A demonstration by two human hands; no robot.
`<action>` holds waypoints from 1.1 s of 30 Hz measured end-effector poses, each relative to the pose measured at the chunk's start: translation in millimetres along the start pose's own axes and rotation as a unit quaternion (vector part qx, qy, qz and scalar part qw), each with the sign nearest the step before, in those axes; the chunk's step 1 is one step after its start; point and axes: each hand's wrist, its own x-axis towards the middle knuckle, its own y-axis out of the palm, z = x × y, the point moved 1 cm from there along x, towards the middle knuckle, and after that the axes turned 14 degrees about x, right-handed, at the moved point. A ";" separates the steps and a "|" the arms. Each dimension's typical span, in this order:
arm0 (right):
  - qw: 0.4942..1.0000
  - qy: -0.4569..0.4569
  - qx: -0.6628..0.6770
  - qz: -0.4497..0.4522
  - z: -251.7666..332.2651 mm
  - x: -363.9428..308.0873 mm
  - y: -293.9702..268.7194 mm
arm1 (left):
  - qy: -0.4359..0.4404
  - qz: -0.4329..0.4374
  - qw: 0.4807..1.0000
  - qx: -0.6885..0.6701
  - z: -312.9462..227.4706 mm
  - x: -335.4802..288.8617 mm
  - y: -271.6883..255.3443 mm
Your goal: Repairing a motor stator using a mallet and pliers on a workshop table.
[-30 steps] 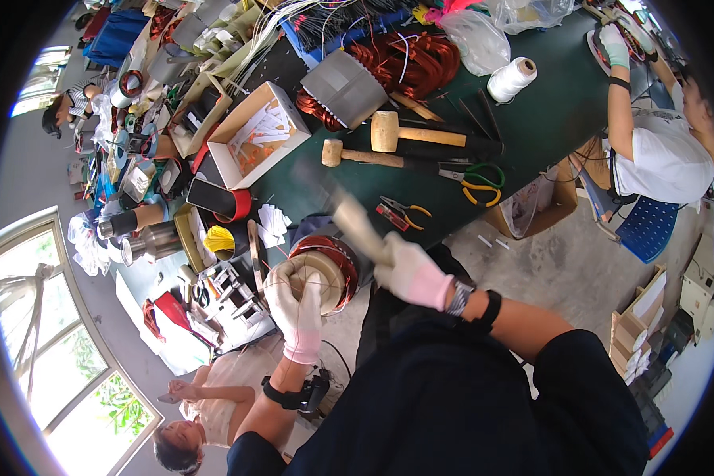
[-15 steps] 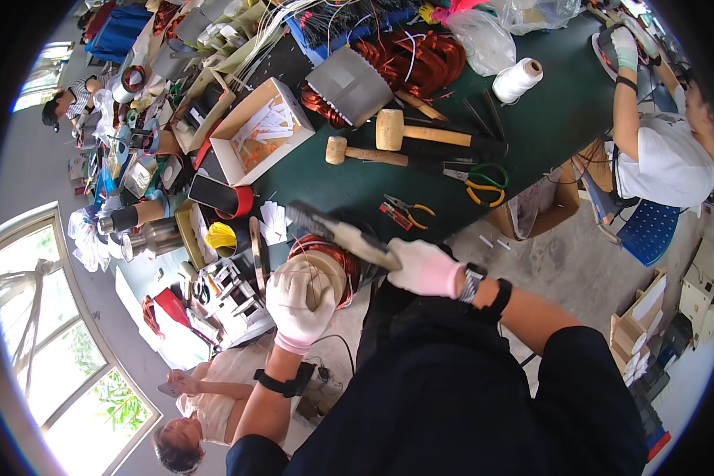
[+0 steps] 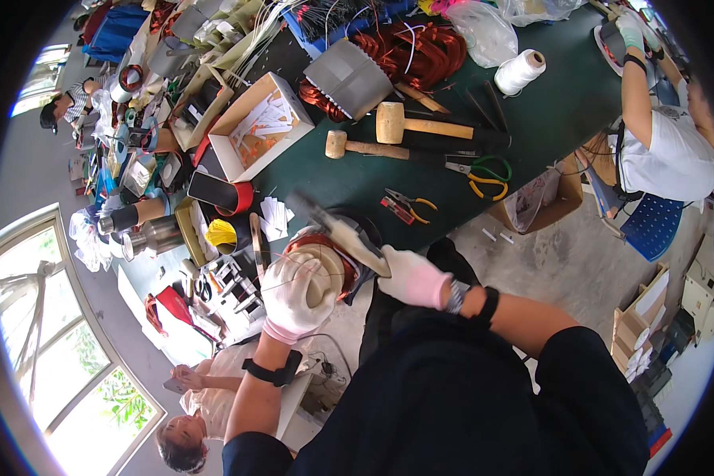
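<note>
"So, where does the piece sit right now?"

"In front of the person's body, at the near edge of the green table (image 3: pixel 452 184). It is a round pale disc (image 3: pixel 330 268) with copper-red windings (image 3: pixel 347 278) around it."

"And the hands?"

"The gloved left hand (image 3: pixel 291 297) lies over the disc's face, its fingers curled. The tips are hidden, so I can't tell whether they clamp the piece or only press on it. The gloved right hand (image 3: pixel 412 278) has its fingers wrapped firmly around the pale handle of a tool (image 3: pixel 355 244). The tool crosses above the windings, its dark end blurred. I can't say whether it touches them."

"How would you handle it well?"

"I'd let the left palm brace the disc so it can't turn or tip, with every fingertip out of the tool's path. On the right, a secure grip and a loose wrist, I'd say, with light, even contact: heavy force could nick the wire. The pliers (image 3: pixel 411 208) and scissors (image 3: pixel 480 176) lie apart from the piece, so they probably won't get in the way."
</note>
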 end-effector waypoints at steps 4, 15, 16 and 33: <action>0.998 0.004 -0.054 0.044 22.7 4.7 -34.3 | -0.120 -0.030 0.992 0.039 -18.5 -8.6 3.6; 0.998 0.015 0.053 0.005 37.0 8.0 -43.9 | -0.106 0.026 0.994 0.029 -4.2 -15.4 -15.7; 0.993 0.007 0.109 -0.052 38.5 5.8 -38.2 | -0.046 0.010 0.999 0.018 3.0 -15.6 -10.6; 0.996 -0.013 -0.085 0.020 38.1 -7.1 -17.2 | -0.174 0.029 0.984 0.027 -26.5 -12.4 -20.7</action>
